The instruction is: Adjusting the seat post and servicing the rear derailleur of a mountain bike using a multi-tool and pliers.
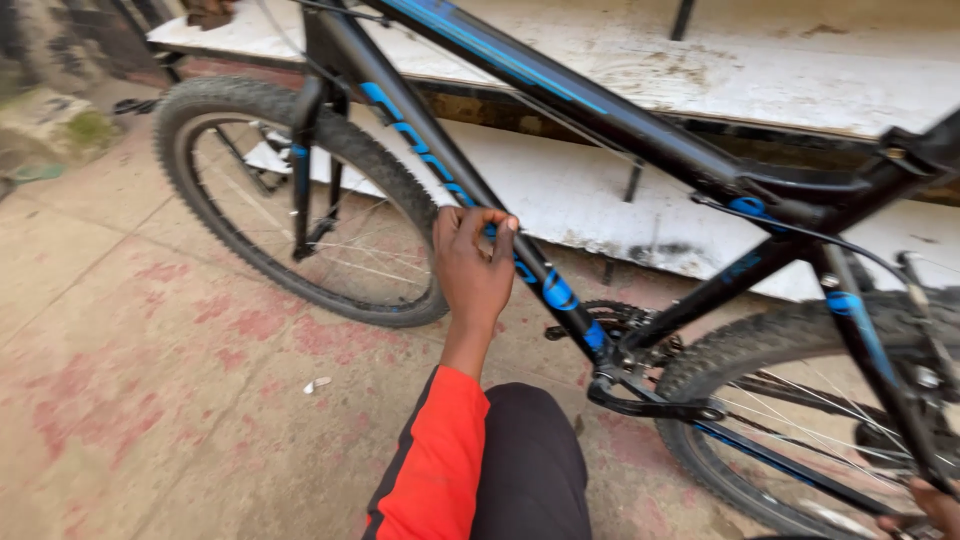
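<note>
The left hand pinches the rigid, heavy bicycle's down tube, a firm hold; the right hand, low at the rear wheel, has a grip I cannot tell.

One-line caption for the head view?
Left hand grips black-and-blue bicycle frame's down tube; right hand near rear wheel.

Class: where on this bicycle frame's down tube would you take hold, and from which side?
Grip the bare middle of the down tube, from above, as the left hand does: it slopes clear of front wheel and crank.
</note>
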